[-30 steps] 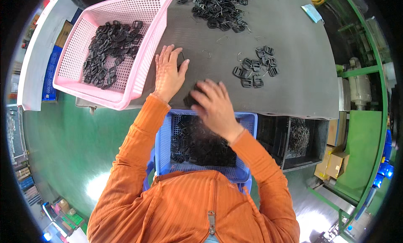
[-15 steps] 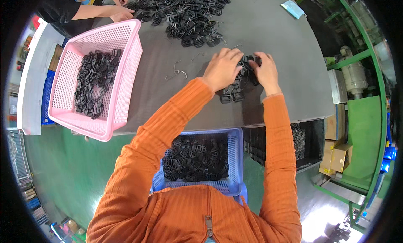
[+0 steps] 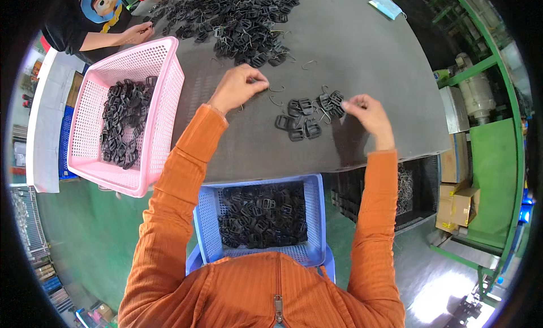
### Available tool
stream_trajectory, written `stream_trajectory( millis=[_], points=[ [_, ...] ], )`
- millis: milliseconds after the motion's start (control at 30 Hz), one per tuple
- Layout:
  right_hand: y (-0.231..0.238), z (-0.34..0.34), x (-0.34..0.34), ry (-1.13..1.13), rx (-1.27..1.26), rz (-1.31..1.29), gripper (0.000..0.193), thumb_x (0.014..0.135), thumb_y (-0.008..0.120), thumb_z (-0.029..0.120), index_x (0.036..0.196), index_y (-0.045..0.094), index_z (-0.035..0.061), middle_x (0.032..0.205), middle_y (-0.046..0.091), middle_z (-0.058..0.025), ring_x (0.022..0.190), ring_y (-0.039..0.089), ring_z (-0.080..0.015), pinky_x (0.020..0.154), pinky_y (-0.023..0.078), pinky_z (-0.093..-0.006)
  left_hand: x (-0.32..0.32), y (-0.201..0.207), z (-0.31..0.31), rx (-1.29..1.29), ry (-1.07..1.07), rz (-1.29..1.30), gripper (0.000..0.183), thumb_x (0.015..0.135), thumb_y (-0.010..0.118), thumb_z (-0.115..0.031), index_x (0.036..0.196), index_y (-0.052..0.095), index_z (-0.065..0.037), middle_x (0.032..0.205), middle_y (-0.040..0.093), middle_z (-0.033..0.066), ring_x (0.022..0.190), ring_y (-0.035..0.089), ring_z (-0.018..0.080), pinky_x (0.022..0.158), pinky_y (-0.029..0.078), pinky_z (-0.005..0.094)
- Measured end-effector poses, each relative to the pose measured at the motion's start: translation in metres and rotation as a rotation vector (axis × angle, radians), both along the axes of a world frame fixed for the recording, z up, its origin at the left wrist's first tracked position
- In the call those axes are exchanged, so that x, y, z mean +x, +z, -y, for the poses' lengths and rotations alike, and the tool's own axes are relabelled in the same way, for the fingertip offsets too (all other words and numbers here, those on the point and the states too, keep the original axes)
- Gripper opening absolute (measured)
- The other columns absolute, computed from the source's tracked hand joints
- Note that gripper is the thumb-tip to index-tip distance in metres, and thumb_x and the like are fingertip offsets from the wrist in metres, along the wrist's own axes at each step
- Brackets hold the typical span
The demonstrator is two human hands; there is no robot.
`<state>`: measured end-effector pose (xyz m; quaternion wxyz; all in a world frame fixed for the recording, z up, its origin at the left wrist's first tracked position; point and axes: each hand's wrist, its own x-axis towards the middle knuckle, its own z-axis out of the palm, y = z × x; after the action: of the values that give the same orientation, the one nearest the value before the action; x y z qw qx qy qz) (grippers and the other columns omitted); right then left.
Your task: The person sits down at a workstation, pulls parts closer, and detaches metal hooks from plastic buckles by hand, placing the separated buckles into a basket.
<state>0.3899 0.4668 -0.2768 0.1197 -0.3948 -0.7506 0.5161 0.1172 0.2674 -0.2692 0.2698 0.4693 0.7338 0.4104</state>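
My left hand (image 3: 237,89) is over the table, thumb and fingertips pinched together; whatever they hold is too small to tell. Thin bent wire hooks (image 3: 276,89) lie just beyond those fingertips. Farther right, my right hand (image 3: 367,114) also has its thumb and forefinger brought together, at the edge of a cluster of black plastic buckles (image 3: 332,103); I cannot make out what is between them. Nearer me and to the left of that cluster, several more black buckles (image 3: 300,127) with wire hooks among them lie in a loose group on the table.
A large heap of black buckles (image 3: 243,22) covers the table's far side. At left stands a pink basket (image 3: 161,110) of buckles, near a co-worker's hands (image 3: 137,32). A blue basket (image 3: 314,215) of buckles is before me, a black crate (image 3: 421,206) right. A blue mask (image 3: 387,7) lies far right.
My hands have moved apart from over the buckles: the left went left toward the wire hooks, the right slightly right and nearer me. The buckles beneath are now uncovered and more spread out.
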Motion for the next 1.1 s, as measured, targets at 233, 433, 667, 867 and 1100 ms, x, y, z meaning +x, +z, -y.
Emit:
stream_trajectory(
  millis=[233,433,667,867,1100],
  points=[
    [0.009,0.035,-0.031,0.080,0.322,0.180,0.043,0.070,0.073,0.037,0.096,0.066,0.0036,0.087,0.067,-0.0168,0.086,0.063,-0.0327,0.074,0.049,-0.0397,0.000,0.019,0.002,-0.015,0.034,0.385,0.027,0.080,0.067,-0.024,0.091,0.068,0.000,0.082,0.067,0.0022,0.077,0.060,0.0112,0.071,0.046,0.0238],
    [0.048,0.073,-0.027,0.001,0.495,0.162,0.025,0.076,0.064,0.026,0.084,0.065,0.0023,0.081,0.065,-0.0157,0.078,0.062,-0.0345,0.070,0.048,-0.0391,0.012,0.034,0.028,-0.030,-0.037,0.029,0.021,0.081,0.064,-0.017,0.089,0.067,0.001,0.077,0.066,0.0039,0.073,0.059,0.0086,0.068,0.046,0.0239],
    [0.059,0.144,-0.023,0.627,0.278,-0.096,0.027,0.071,0.068,0.026,0.086,0.064,0.0047,0.084,0.060,-0.0147,0.083,0.060,-0.0305,0.071,0.047,-0.0373,0.058,0.029,0.050,0.079,-0.302,-0.155,0.020,0.079,0.066,-0.018,0.092,0.066,-0.003,0.080,0.064,0.0073,0.075,0.061,0.0194,0.070,0.049,0.0290],
    [0.010,0.114,-0.018,0.212,0.867,-0.001,0.020,0.075,0.067,0.009,0.094,0.066,0.0075,0.084,0.060,-0.0088,0.081,0.061,-0.0256,0.073,0.049,-0.0326,0.079,-0.020,0.028,0.388,-0.113,-0.628,0.024,0.078,0.066,-0.023,0.095,0.066,-0.005,0.083,0.064,0.0065,0.083,0.059,0.0280,0.074,0.049,0.0360],
    [0.003,0.046,-0.006,-0.227,-0.459,-0.548,0.024,0.087,0.061,0.023,0.106,0.063,0.0083,0.086,0.058,-0.0025,0.071,0.056,-0.0102,0.058,0.046,-0.0226,0.049,0.009,0.019,0.186,0.160,0.751,0.031,0.093,0.051,-0.030,0.091,0.065,-0.002,0.082,0.064,0.0020,0.075,0.059,0.0078,0.060,0.046,0.0217]
  ],
)
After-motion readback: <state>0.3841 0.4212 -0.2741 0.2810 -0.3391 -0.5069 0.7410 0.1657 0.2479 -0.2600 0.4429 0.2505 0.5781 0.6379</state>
